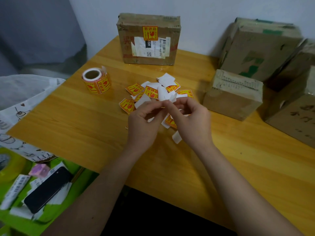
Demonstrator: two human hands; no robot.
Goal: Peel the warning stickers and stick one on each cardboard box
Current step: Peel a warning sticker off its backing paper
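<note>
Pinched between the fingertips of both hands is a white sticker piece (166, 97), its curled backing standing up above the fingers; the left hand (144, 119) grips it from the left with thumb and forefinger closed on the paper, and the right hand (191, 116) nips it from the right, fingers curled in tight. Directly beneath and just beyond this grip lies a loose heap of cut warning stickers (150, 92), yellow and red, some face up and some showing white backs, on the wooden table (76, 120). One more white scrap (177, 137) lies just below the right hand's wrist side. Farther off, to the left of the grip, stands the sticker roll (96, 80) on its end. Straight beyond the heap, against the wall, a cardboard box (148, 39) stands upright and already wears a warning sticker (150, 33) above its shipping label. To the right of the grip, near the right hand, sits a small box (233, 96), with larger boxes (259, 48) behind and beside it; none of them shows a sticker. Down to the left of the table, a black phone (46, 189) lies on a green surface.
</note>
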